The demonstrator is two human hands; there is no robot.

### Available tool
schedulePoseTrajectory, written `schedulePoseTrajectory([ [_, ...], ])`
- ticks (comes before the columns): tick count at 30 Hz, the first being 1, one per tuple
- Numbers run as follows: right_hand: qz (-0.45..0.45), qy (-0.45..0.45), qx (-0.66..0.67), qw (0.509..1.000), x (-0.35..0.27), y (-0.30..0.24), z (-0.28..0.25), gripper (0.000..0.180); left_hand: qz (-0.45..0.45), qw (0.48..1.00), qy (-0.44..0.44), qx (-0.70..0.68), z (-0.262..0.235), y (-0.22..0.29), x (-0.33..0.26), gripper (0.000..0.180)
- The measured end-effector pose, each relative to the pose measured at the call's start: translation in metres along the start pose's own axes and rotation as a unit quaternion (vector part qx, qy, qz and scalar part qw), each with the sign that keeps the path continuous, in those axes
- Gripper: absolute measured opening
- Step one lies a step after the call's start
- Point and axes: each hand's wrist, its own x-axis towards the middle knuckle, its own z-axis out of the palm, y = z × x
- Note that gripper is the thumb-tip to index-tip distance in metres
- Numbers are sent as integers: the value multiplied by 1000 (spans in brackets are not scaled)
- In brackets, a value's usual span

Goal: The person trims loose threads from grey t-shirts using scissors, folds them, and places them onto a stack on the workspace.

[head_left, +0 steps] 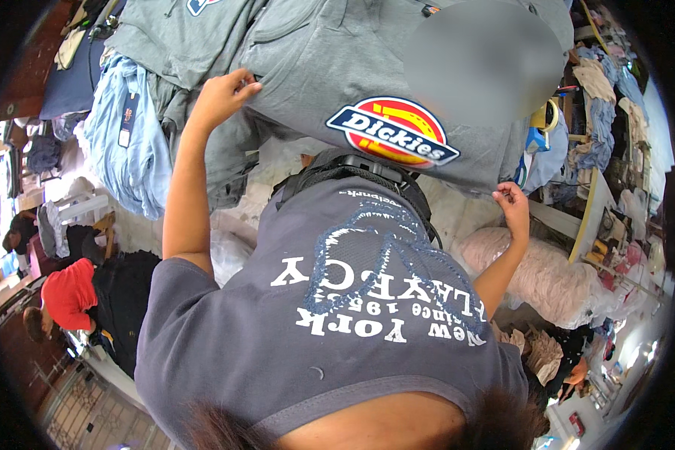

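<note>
A grey garment (300, 82) with a large red, yellow and blue logo patch (394, 131) lies spread in front of me. My left hand (226, 97) is at its left edge, with thumb and fingers closed together on the cloth. Down at the near right corner, my right hand (512, 204) has its fingertips pinched at the garment's edge. A blurred patch covers part of the cloth at the upper right. More grey garments (176, 37) are heaped beyond my left hand.
Light blue clothing (125, 135) with a dark tag hangs at the left. Tape rolls (549, 116) sit at the right edge. A pinkish plastic-wrapped bundle (529, 270) lies lower right. Another person in a red top (69, 294) bends over behind me at left.
</note>
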Motion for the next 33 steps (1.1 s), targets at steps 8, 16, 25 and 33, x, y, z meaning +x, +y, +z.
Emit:
schedulePoseTrajectory([
  [8,-2,137,152,979,68,-70,-1,33,146,971,175,-68,29,48,74,31],
  [16,32,84,209,974,142,-82,-10,47,68,980,161,-94,20,72,120,33],
  [25,30,-65,565,822,195,-94,-7,31,73,992,31,-93,25,89,164,39],
  [33,-57,-90,628,771,219,-108,-7,44,-100,438,-295,-843,30,102,163,40],
])
